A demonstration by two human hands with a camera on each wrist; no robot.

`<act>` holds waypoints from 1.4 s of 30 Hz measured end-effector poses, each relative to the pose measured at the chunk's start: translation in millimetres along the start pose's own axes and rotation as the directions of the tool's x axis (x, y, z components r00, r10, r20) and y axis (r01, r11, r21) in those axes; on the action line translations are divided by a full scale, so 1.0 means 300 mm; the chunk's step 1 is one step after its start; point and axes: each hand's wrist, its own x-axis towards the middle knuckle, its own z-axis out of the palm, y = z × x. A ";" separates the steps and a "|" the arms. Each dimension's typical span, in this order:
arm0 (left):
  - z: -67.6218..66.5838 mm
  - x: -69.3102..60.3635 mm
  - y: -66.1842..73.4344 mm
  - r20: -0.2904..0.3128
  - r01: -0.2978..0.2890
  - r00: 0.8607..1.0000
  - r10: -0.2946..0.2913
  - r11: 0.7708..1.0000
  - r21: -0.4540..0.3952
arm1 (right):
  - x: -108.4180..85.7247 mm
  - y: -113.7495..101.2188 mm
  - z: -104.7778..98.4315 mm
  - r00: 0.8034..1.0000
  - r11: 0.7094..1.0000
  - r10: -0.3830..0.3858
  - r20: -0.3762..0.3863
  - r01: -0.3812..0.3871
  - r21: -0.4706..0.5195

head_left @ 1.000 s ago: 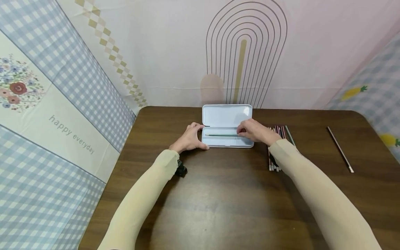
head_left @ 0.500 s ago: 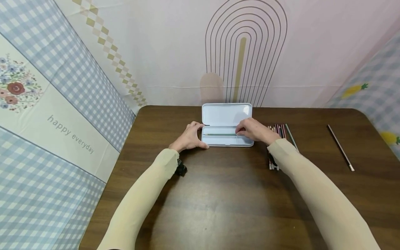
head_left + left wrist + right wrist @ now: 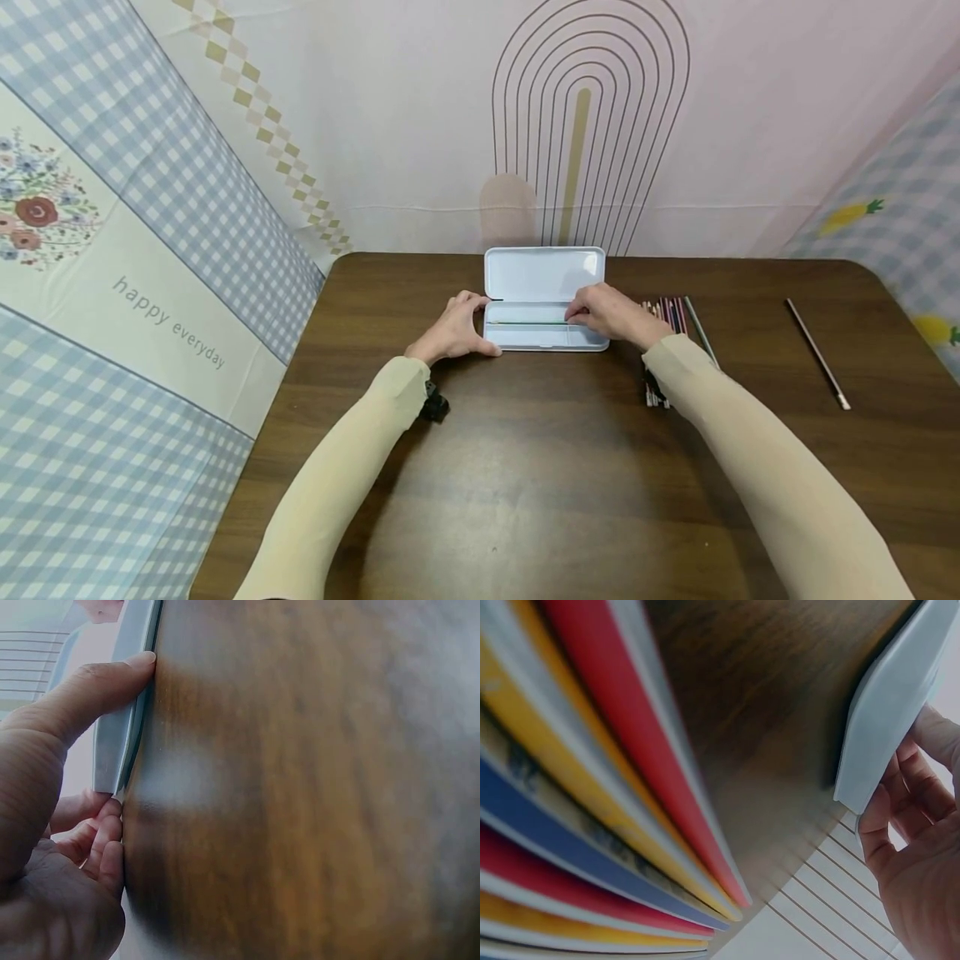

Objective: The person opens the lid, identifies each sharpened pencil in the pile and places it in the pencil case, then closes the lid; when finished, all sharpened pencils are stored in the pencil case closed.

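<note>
A white pencil case [image 3: 528, 337] lies on the table with its lid [image 3: 540, 273] raised at the back. My left hand [image 3: 450, 327] holds the case's left end, thumb on the front wall and fingers curled at the far corner, as the left wrist view shows. Inside the long rear compartment lies a thin green pencil [image 3: 528, 322]. My right hand [image 3: 609, 314] reaches over the case's right end, and its thumb and fingers pinch the pencil's right end. Those fingertips are partly hidden. Several striped pencils [image 3: 622, 735] lie close beneath the right wrist.
A bundle of pencils [image 3: 666, 308] lies right of the case, partly covered by the right sleeve. A green pencil [image 3: 701, 331] lies beside it. Farther right is a single dark pencil [image 3: 817, 354] with a white end. A printed cloth [image 3: 420, 167] hangs behind the table [image 3: 495, 483].
The green pencil appears to have settled slightly lower in the case, against the divider. Both hands have stayed nearly in place, and the head view has shifted a little.
</note>
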 end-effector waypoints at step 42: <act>-0.006 -0.001 0.012 0.017 0.002 1.000 -0.002 1.000 0.012 | -0.524 -0.055 -0.060 0.774 0.964 0.256 -0.580 -0.248 0.094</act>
